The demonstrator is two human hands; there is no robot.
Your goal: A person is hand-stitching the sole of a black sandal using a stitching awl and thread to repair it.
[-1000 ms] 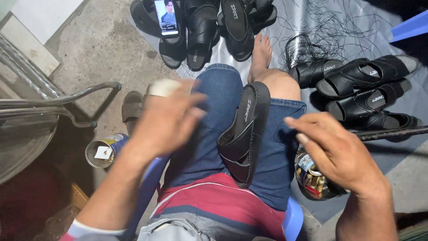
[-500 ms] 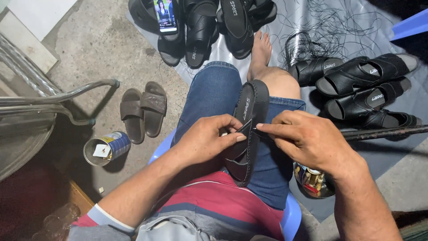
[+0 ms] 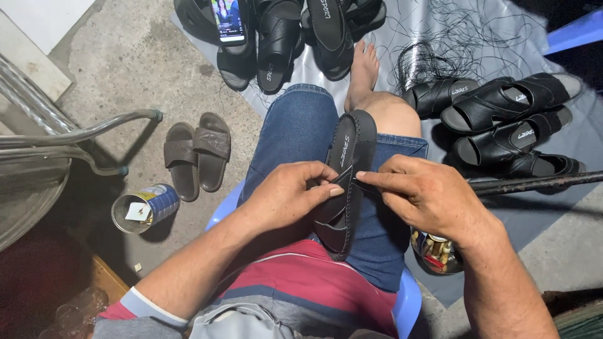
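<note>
Left hand (image 3: 286, 194) and right hand (image 3: 427, 194) meet above the lap, fingers (image 3: 326, 188) curled and pinched tip to tip. Both forearms are bare, rising from the near edge and converging toward the centre.

A second ago both hands were spread wide, the left hand (image 3: 286, 198) raised over the brown slippers (image 3: 196, 152) and the right hand (image 3: 427, 198) out by the tin at his side; since then they have closed in on the black sandal (image 3: 347, 179) across his lap, fingertips meeting at its strap
</note>
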